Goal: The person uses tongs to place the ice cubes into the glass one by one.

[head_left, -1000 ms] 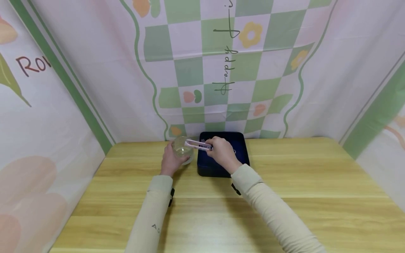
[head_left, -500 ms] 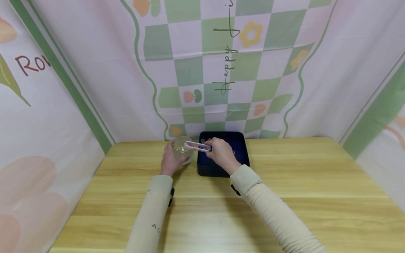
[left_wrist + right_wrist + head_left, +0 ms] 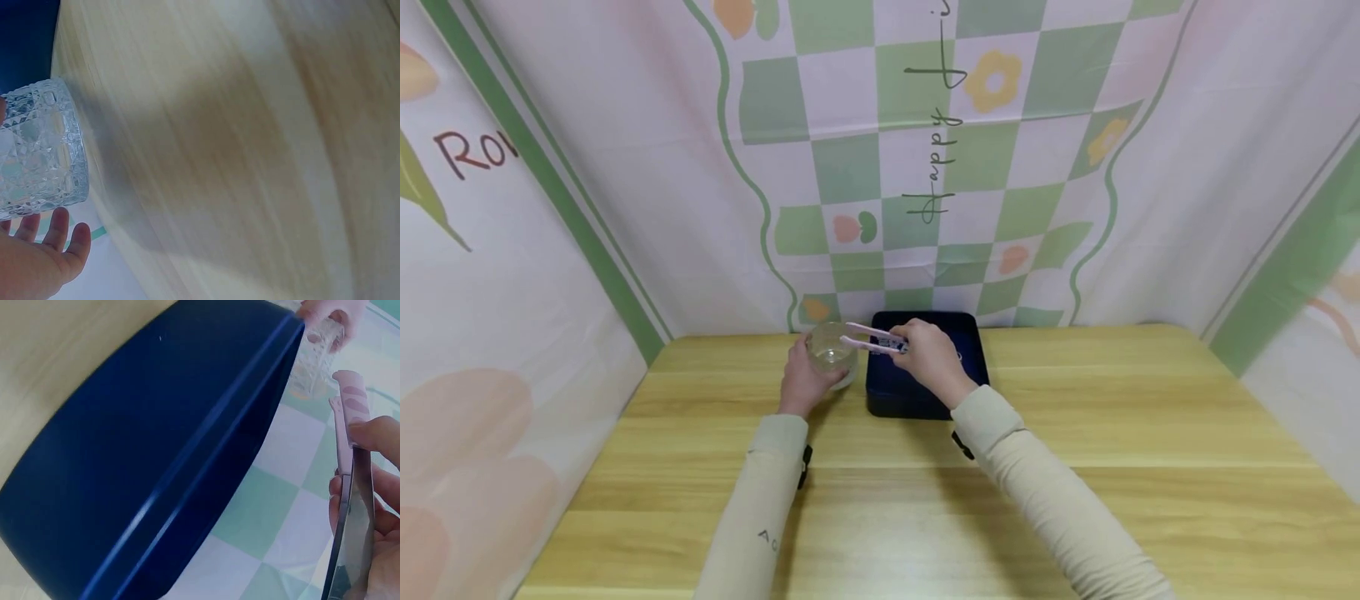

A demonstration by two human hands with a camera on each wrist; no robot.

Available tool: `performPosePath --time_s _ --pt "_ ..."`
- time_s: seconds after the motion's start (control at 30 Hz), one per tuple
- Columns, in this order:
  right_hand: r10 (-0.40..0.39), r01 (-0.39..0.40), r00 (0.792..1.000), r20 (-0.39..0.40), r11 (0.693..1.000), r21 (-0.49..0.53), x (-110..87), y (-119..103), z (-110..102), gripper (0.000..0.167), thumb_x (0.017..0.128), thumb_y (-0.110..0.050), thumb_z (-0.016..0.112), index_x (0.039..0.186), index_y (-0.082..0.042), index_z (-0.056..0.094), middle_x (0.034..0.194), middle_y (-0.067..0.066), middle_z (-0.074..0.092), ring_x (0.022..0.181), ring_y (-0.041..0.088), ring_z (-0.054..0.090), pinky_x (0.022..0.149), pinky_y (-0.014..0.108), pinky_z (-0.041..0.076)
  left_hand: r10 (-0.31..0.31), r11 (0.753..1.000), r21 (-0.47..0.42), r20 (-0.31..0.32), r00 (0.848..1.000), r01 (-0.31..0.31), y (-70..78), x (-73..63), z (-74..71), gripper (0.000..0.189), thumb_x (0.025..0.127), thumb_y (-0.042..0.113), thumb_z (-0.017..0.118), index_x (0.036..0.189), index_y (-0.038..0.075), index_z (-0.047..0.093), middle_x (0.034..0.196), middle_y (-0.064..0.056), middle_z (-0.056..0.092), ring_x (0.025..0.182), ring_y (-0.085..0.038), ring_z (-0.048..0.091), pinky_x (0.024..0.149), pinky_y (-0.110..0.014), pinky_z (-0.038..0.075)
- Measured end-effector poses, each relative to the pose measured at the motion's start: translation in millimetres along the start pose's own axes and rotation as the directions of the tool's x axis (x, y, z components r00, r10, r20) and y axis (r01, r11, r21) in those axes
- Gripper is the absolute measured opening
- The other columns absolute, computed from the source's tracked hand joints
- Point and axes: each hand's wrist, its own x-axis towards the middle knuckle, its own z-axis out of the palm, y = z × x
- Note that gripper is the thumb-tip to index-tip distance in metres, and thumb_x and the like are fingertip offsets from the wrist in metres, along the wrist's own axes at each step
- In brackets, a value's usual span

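My left hand (image 3: 806, 381) holds a clear glass cup (image 3: 830, 362) on the table, fingers and thumb around its sides. In the left wrist view the cup (image 3: 40, 153) shows a cut, faceted pattern. My right hand (image 3: 929, 360) grips a pair of tongs (image 3: 355, 397) with pink ends and metal arms. The thumb presses one arm, and the fingers lie on the other. The tong tips stand apart over the cup's right rim, and nothing shows between them. Below the right hand sits a dark blue square box (image 3: 910, 405), just right of the cup.
The wooden table (image 3: 865, 517) ends at a patterned cloth backdrop (image 3: 910, 167) right behind the box and cup. Similar printed cloth (image 3: 490, 317) hangs along the left side. Small items inside the box are partly hidden by the right hand.
The tong tips have spread apart from being closer together. My right hand has shifted slightly up; my left hand and the cup have stayed in place.
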Motion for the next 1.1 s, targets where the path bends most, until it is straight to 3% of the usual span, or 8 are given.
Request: performPosePath --time_s 0.17,0.37,0.63,1.1 --pt "0.035 -0.035 0.999 -0.015 0.999 0.005 3.6 7.1 -7.8 0.035 0.083 -0.015 0.073 0.116 -0.006 0.069 0.107 0.015 0.068 0.086 0.027 0.066 0.071 0.038 0.055 0.007 1.000 0.007 -0.003 1.000 -0.007 -0.9 0.0 -0.6 0.093 0.071 0.024 0.083 0.145 0.006 0.030 0.143 -0.021 0.041 0.131 -0.039 0.044 0.109 -0.055 0.038" --pt "0.097 -0.097 0.995 -0.024 0.995 0.001 5.2 20.6 -13.0 0.037 0.083 -0.014 0.071 0.119 -0.005 0.067 0.107 0.018 0.067 0.075 0.026 0.062 0.061 0.036 0.049 -0.001 1.000 0.009 0.003 1.000 0.001 -0.9 1.0 -0.1 0.093 0.071 0.025 0.083 0.146 0.008 0.030 0.143 -0.021 0.041 0.131 -0.039 0.044 0.108 -0.055 0.038" --pt "0.125 -0.125 0.992 -0.034 0.992 -0.002 2.4 38.3 -11.6 0.033 0.082 -0.010 0.070 0.114 -0.002 0.069 0.105 0.020 0.070 0.088 0.033 0.066 0.076 0.044 0.055 0.003 1.000 0.029 0.002 1.000 -0.003 -0.9 1.2 0.2 0.093 0.072 0.026 0.082 0.146 0.007 0.029 0.144 -0.021 0.041 0.131 -0.040 0.044 0.108 -0.056 0.039" --pt "0.189 -0.186 0.982 0.025 0.980 -0.075 -0.7 62.0 -0.9 0.036 0.079 -0.007 0.069 0.114 0.000 0.068 0.106 0.021 0.069 0.089 0.035 0.065 0.077 0.046 0.054 0.006 0.999 0.037 0.003 1.000 -0.006 -3.2 2.6 0.8 0.092 0.073 0.027 0.081 0.146 0.007 0.028 0.143 -0.022 0.041 0.130 -0.041 0.044 0.106 -0.056 0.040"
